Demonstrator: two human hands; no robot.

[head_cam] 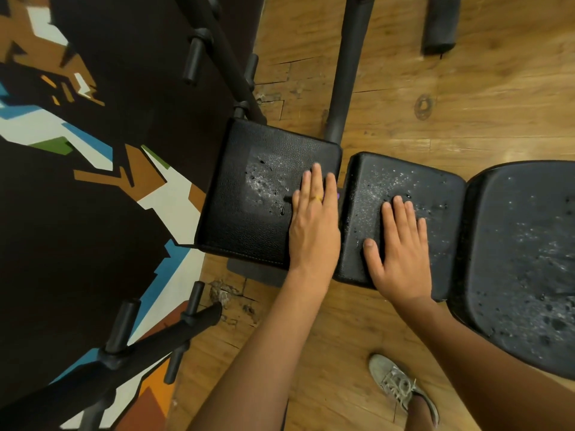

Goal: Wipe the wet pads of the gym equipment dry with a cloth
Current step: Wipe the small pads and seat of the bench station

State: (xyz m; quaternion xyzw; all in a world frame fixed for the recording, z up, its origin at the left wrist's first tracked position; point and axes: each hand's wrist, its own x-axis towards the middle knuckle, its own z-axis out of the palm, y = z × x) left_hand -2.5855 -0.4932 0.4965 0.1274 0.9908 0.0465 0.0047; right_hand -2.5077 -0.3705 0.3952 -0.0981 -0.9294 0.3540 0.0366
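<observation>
Item: bench of gym equipment, three black padded sections in a row over a wood floor. Left pad, square, carries a patch of water beads near its middle. Middle pad is speckled with droplets across its top. Right pad, the largest, is wet over most of its surface. Left hand lies flat on the right edge of the left pad, fingers extended and close together, holding nothing; a yellow band shows on one finger, and a sliver of purple peeks out just beyond the fingers at the gap between pads, too small to identify. Right hand lies flat on the middle pad, fingers spread, thumb out, likewise empty. Likely reason for the placement: palms pressed down to feel the wetness or to steady the body before wiping. Cloth: not visible in view; its whereabouts cannot be told. All pads appear not yet dried. Surroundings: dark metal frame tube behind the pads, pegged rack arms to the left over a patterned mat, a grey shoe on the floor below. Nothing obstructs the pad tops except the hands themselves.
</observation>
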